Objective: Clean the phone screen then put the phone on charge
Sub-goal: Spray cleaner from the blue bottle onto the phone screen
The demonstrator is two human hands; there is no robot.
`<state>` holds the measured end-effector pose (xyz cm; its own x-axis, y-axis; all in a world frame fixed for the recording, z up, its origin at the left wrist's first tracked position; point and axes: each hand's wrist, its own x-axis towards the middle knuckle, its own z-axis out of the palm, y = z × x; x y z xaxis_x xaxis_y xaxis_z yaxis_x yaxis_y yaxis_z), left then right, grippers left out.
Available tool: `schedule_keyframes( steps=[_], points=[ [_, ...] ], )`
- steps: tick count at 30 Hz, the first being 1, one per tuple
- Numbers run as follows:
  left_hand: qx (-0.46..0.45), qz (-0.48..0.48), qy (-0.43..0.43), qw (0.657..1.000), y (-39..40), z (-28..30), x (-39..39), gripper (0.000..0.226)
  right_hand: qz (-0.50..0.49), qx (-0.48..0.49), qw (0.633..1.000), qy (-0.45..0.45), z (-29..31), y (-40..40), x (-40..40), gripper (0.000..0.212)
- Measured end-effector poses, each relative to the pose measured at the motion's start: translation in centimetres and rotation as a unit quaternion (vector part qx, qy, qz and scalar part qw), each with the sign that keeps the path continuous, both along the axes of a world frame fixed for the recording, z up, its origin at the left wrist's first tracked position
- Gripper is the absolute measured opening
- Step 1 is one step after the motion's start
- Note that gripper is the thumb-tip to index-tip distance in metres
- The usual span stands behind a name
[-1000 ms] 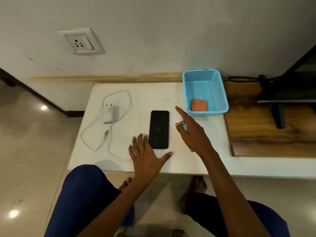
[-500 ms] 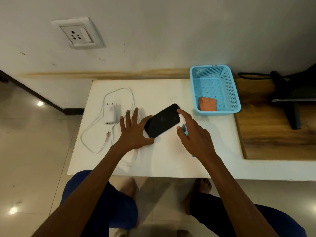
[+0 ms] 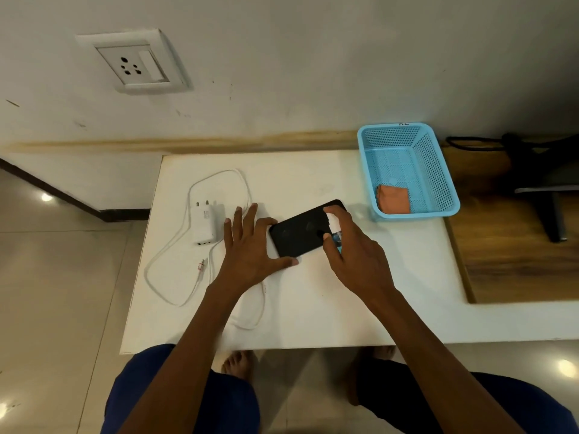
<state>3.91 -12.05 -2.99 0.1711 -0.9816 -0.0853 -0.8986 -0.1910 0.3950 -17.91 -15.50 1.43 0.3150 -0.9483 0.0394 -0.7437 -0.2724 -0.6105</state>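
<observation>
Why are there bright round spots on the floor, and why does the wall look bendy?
Head view: the spots are lamp glare on the shiny floor tiles; the wide-angle lens bends the wall and tilts the wall socket; the phone screen shows faint smudgy reflections.

One phone [image 3: 300, 234], one charger [image 3: 205, 225], one cable [image 3: 175, 245], one basket [image 3: 438, 170], one orange cloth [image 3: 394, 199], one wall socket [image 3: 134, 62], two hands.

My phone [image 3: 302, 228] is plain glossy black, lying on a white table [image 3: 313, 302] beside a white charger [image 3: 205, 225] with its white cable [image 3: 169, 255]. The basket [image 3: 438, 170] is light blue with a fine perforated mesh, holding an orange cloth [image 3: 394, 199]. My trousers [image 3: 185, 399] are dark blue.
</observation>
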Motion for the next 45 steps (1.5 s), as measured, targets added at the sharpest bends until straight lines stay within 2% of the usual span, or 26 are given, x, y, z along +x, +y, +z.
schedule_keyframes(
  steps=[14,27,33,45],
  points=[
    [0.003,-0.017,0.007,1.0,-0.2,0.2,0.2,0.094,-0.015,0.007,0.998,0.06,0.1,0.0,0.0,0.047],
    [0.007,-0.012,0.004,1.0,-0.2,0.4,0.4,0.093,-0.03,-0.002,0.997,0.075,-1.1,-0.2,-0.1,0.045],
    [0.014,-0.012,0.001,1.0,-0.2,0.4,0.4,0.094,-0.047,-0.001,0.996,0.076,-0.5,-0.4,-0.3,0.05],
    [0.015,-0.021,0.0,1.0,-0.2,0.5,0.4,0.094,-0.091,-0.003,0.992,0.087,-0.5,-1.0,-1.9,0.043]
  ],
)
